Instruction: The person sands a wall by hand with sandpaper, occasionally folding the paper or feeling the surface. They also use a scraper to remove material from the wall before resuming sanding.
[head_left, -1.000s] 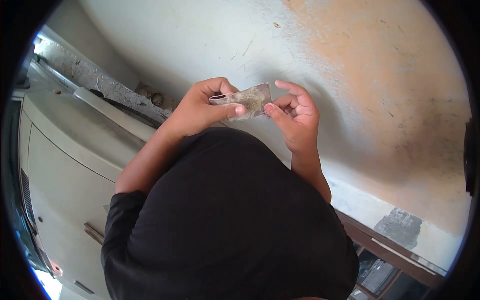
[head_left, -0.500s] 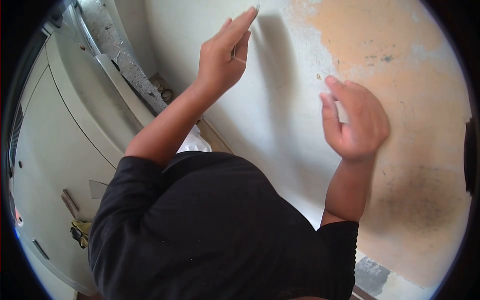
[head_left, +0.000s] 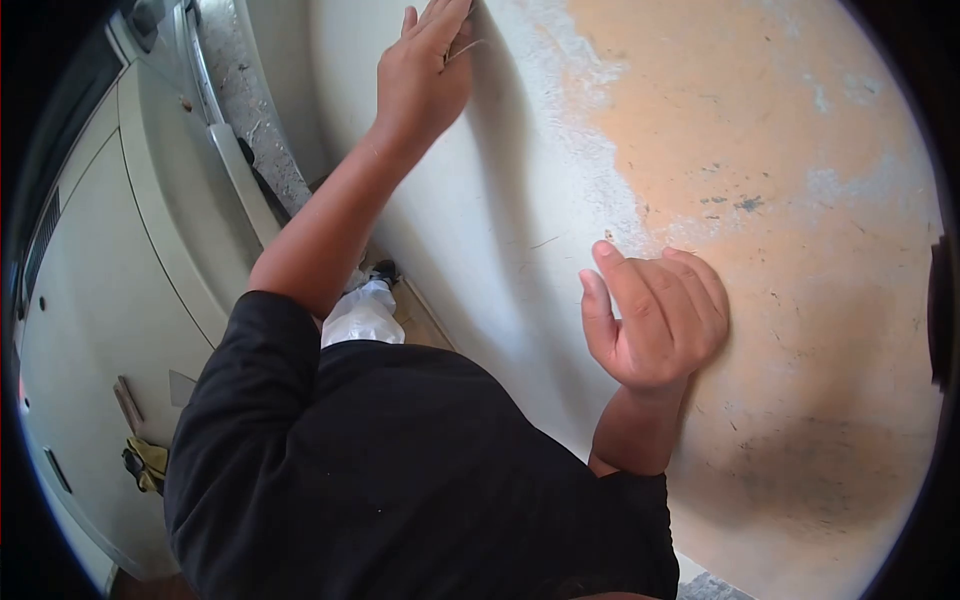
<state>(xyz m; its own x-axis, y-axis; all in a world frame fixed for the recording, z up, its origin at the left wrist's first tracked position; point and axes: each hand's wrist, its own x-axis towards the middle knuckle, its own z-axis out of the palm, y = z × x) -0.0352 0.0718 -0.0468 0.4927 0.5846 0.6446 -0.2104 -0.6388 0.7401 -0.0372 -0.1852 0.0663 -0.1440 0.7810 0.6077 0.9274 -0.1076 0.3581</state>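
My left hand [head_left: 425, 75] is raised at the top, by the pale part of the wall [head_left: 540, 130]. Its fingers are wrapped around a thin flat object [head_left: 462, 50], mostly hidden, with a narrow edge showing near the palm. Lower and to the right, my right hand [head_left: 665, 315] rests its side against the wall, at the border of the white and orange-tan areas. The thumb stands apart from the index finger, the other fingers are loosely bent, and nothing shows in it.
A pale vehicle-like body panel [head_left: 100, 270] runs down the left, with a yellow-and-black cloth [head_left: 148, 463] on it. White plastic [head_left: 365, 315] lies low between my torso and the wall. A dark smudge [head_left: 820, 470] marks the wall at lower right.
The view has shifted, so the wall appears lower and further left. My left hand has moved up along the wall. My right hand stays near the same small wall mark, its fingers now sharper.
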